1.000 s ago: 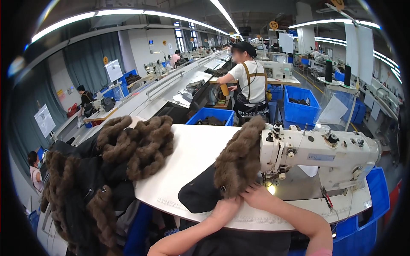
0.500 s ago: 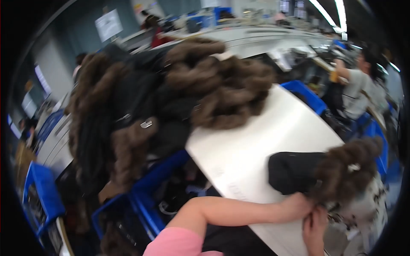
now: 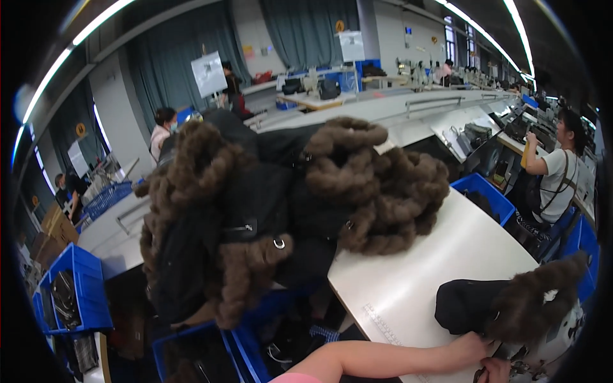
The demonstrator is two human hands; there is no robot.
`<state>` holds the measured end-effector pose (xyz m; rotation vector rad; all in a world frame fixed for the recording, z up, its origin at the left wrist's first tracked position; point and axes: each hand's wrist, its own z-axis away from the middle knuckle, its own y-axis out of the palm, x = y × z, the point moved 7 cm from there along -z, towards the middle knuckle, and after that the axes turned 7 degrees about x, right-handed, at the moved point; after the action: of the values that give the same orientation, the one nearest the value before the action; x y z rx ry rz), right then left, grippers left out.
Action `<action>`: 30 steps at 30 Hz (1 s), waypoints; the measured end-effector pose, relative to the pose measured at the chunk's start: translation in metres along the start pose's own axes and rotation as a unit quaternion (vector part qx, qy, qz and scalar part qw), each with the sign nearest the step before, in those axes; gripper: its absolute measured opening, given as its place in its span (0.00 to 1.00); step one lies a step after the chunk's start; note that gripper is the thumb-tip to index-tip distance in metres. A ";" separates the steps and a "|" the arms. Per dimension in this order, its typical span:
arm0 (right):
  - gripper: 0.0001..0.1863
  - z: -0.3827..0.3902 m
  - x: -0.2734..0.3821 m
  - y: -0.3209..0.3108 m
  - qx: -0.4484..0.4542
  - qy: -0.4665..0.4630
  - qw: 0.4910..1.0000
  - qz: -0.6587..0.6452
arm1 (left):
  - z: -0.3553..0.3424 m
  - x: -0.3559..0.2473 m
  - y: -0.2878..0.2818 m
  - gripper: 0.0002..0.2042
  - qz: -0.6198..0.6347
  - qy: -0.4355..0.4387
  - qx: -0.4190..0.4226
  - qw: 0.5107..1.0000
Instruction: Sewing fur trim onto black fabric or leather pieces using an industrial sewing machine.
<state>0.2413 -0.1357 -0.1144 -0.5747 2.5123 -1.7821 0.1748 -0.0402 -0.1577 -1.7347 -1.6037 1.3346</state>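
At the lower right, a black fabric piece (image 3: 466,305) with brown fur (image 3: 536,300) lies on the white tabletop (image 3: 402,268), beside a partly hidden sewing machine (image 3: 555,351). My left hand (image 3: 466,351) touches the table-side edge of this piece with curled fingers. My right hand (image 3: 495,370) is just below it, fingers bent; what either hand holds is hidden. A large pile of black fur-trimmed pieces (image 3: 255,198), with metal rings and zips, covers the table's far-left part.
Blue bins stand left (image 3: 70,284), below (image 3: 191,351) and beyond the table (image 3: 482,188). A long white conveyor bench (image 3: 396,118) runs behind. A co-worker in white (image 3: 552,172) sits at right; another (image 3: 161,137) is behind the pile.
The view has swung left, so the fur pile is now central and my hands and the machine sit at the lower right. The fur piece stays by my hands.
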 end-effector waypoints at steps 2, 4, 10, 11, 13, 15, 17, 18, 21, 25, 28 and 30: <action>0.12 -0.002 0.003 -0.004 -0.026 0.000 1.000 -0.012 | -0.002 0.011 0.010 0.09 0.008 -0.012 -0.023 1.000; 0.12 -0.002 0.005 -0.006 -0.010 -0.051 0.998 -0.023 | 0.000 0.007 -0.005 0.09 0.030 -0.026 -0.024 0.999; 0.14 -0.001 0.019 -0.005 -0.027 -0.116 0.989 -0.082 | 0.007 0.024 0.008 0.15 -0.023 -0.021 -0.045 0.998; 0.14 0.004 0.015 -0.003 -0.025 -0.123 0.988 -0.088 | 0.000 0.021 0.006 0.12 0.020 -0.064 -0.032 0.997; 0.15 0.006 0.015 0.001 -0.015 -0.121 0.989 -0.082 | -0.001 0.019 0.002 0.08 -0.027 -0.032 -0.081 0.996; 0.15 0.001 0.015 -0.002 -0.033 -0.131 0.988 -0.080 | -0.001 0.025 0.005 0.08 -0.041 -0.044 -0.062 0.996; 0.14 0.006 0.010 -0.003 -0.051 -0.103 0.992 -0.056 | -0.003 0.010 -0.010 0.07 -0.069 -0.028 -0.039 0.996; 0.15 0.010 0.006 0.008 -0.048 -0.125 0.989 -0.065 | -0.005 0.017 -0.004 0.07 -0.062 -0.052 -0.017 0.997; 0.16 -0.002 0.011 0.012 -0.061 -0.135 0.985 -0.085 | 0.018 0.041 0.000 0.08 -0.073 -0.098 0.044 0.992; 0.16 -0.010 0.016 0.012 -0.063 -0.154 0.980 -0.108 | 0.017 0.025 -0.038 0.07 -0.071 -0.044 -0.025 0.996; 0.15 -0.002 0.013 0.007 -0.066 -0.132 0.984 -0.097 | 0.009 0.014 -0.042 0.07 -0.045 -0.021 -0.047 0.998; 0.14 0.001 0.015 0.003 -0.065 -0.137 0.985 -0.088 | 0.008 0.012 -0.037 0.06 -0.033 -0.023 -0.048 0.998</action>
<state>0.2270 -0.1403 -0.1146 -1.0007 2.4623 -1.4706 0.1474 -0.0222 -0.1353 -1.7025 -1.7622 1.2948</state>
